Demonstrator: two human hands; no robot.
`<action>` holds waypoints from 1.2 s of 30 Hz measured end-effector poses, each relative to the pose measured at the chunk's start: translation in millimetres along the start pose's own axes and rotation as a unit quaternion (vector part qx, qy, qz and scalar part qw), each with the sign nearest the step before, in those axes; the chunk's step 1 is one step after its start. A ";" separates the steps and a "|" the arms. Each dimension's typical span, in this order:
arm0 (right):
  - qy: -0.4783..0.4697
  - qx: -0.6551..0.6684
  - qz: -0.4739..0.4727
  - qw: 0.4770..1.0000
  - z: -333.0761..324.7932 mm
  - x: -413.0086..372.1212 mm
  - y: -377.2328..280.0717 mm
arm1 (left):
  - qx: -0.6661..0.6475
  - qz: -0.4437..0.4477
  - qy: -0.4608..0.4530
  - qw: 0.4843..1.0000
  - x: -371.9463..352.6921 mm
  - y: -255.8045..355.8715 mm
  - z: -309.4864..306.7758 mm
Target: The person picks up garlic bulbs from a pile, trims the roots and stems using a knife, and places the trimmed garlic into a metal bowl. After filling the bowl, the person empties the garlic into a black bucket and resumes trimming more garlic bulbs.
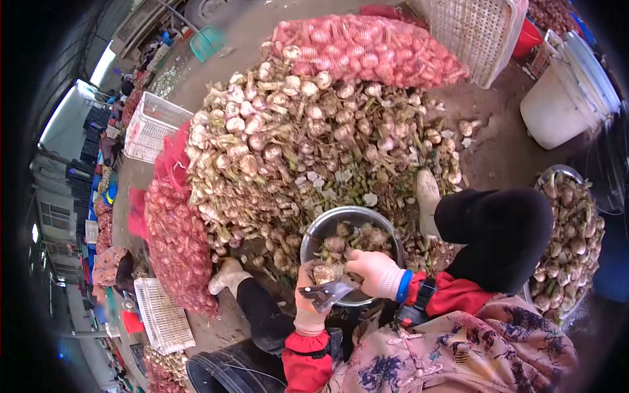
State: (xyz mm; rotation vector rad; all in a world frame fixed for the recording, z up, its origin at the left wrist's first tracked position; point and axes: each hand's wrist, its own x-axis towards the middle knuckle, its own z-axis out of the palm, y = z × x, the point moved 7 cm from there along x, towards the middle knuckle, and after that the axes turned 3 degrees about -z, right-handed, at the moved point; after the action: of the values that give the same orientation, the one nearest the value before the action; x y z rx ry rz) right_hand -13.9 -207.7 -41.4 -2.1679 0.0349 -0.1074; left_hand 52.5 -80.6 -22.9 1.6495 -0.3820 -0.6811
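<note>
My left hand, in a pale glove, is closed around a garlic bulb at the near rim of a metal basin. A metal blade with a dark part at its right end lies across the front of that hand. My right hand, also gloved, is closed just right of the bulb, over the basin; its fingertips hide what they grip. Several garlic bulbs lie in the basin. Beyond it spreads a big heap of garlic with stalks, between my feet.
Full red mesh sacks border the heap at the back and left. White crates, a white bucket and a tub of garlic stand around me. A black container is at the lower left.
</note>
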 end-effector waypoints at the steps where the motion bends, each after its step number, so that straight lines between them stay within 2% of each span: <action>1: -0.048 -0.017 0.009 0.999 3.6 2.4 -2.1 | 0.065 0.011 0.021 0.998 -1.4 -5.0 -6.7; 2: -0.096 -0.034 0.017 0.995 9.6 2.4 -2.8 | 0.130 0.024 0.042 0.990 -2.8 -6.7 -11.0; 7: -0.073 -0.052 -0.006 0.996 17.7 2.8 0.0 | 0.177 0.002 0.058 0.983 -7.6 -15.3 -9.9; 9: -0.065 -0.069 -0.013 0.995 23.8 3.0 9.9 | 0.096 0.018 0.030 0.995 -8.3 -17.1 -1.5; 11: -0.054 -0.071 0.018 0.996 21.1 4.8 30.5 | -0.055 -0.097 0.047 0.993 -11.0 -38.0 -3.4; 12: -0.070 -0.097 0.110 0.987 16.8 5.4 54.1 | 0.116 -0.056 0.049 0.990 -15.5 -10.2 2.9; 13: -0.084 -0.122 0.201 0.968 10.1 4.4 79.1 | 0.283 -0.011 0.050 0.958 -20.1 24.7 14.8; 15: 0.005 -0.054 0.264 0.963 -3.7 -4.9 118.7 | 0.248 -0.016 0.059 0.967 -24.4 31.5 12.4; 16: 0.047 -0.048 0.242 0.968 -2.1 -1.8 120.2 | 0.239 -0.036 0.076 0.967 -23.4 24.2 2.8; 17: 0.043 -0.047 0.238 0.969 1.6 2.5 110.6 | 0.228 -0.056 0.093 0.968 -22.2 15.8 -5.5; 19: -0.045 -0.046 0.058 0.996 18.0 16.2 52.6 | 0.275 -0.045 0.101 0.955 -14.7 1.5 -17.3; 20: -0.081 -0.023 0.028 0.996 27.9 14.7 32.4 | -0.021 -0.143 0.097 0.985 -13.9 -31.3 -23.1; 21: -0.139 -0.026 0.021 0.990 16.4 13.5 3.2 | -0.314 -0.227 0.085 0.918 -15.7 -48.9 -13.2; 22: -0.135 -0.049 0.041 0.989 23.6 13.8 14.6 | -0.098 -0.116 0.072 0.986 -15.9 -33.6 -11.2; 23: -0.132 -0.072 0.060 0.987 35.5 13.8 30.4 | -0.098 -0.119 0.071 0.986 -19.4 -28.6 -6.2; 24: -0.106 -0.087 0.135 0.981 30.9 13.8 57.6 | 0.103 -0.099 0.081 0.987 -19.3 -17.1 -6.2; 25: -0.077 -0.100 0.207 0.970 21.5 11.5 88.5 | 0.301 -0.072 0.088 0.947 -17.6 -3.9 -5.6; 27: 0.022 -0.059 0.260 0.964 7.3 3.4 115.3 | 0.263 -0.093 0.102 0.955 -18.0 -5.5 -13.4; 29: 0.103 -0.012 0.184 0.977 5.4 10.5 100.9 | 0.398 0.054 0.133 0.906 -13.7 -2.3 -23.3; 30: 0.094 0.022 0.161 0.982 3.3 11.7 82.7 | 0.367 0.027 0.162 0.916 -13.2 6.7 -26.0; 31: 0.131 0.051 0.084 0.987 9.9 10.1 73.1 | 0.173 -0.018 0.176 0.969 -9.1 -11.4 -31.6; 32: 0.106 0.072 0.056 0.990 14.3 8.5 61.6 | 0.015 -0.051 0.166 0.985 -4.6 -23.1 -34.4; 34: 0.053 0.084 0.014 0.995 19.4 8.5 39.6 | -0.249 -0.086 0.132 0.956 -1.6 -32.4 -33.3; 35: 0.024 0.072 0.001 0.997 23.0 10.4 33.4 | -0.428 -0.058 0.089 0.897 -2.0 -25.8 -18.6; 36: 0.032 0.078 -0.027 0.996 24.1 13.3 28.6 | -0.413 -0.068 0.097 0.903 -1.5 -22.4 -14.9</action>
State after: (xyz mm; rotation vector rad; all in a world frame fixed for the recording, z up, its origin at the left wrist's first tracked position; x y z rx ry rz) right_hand 2.0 -204.8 -77.7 -2.0102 0.0048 -0.2040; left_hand 57.8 -63.7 -43.2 0.9128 0.1697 -0.6492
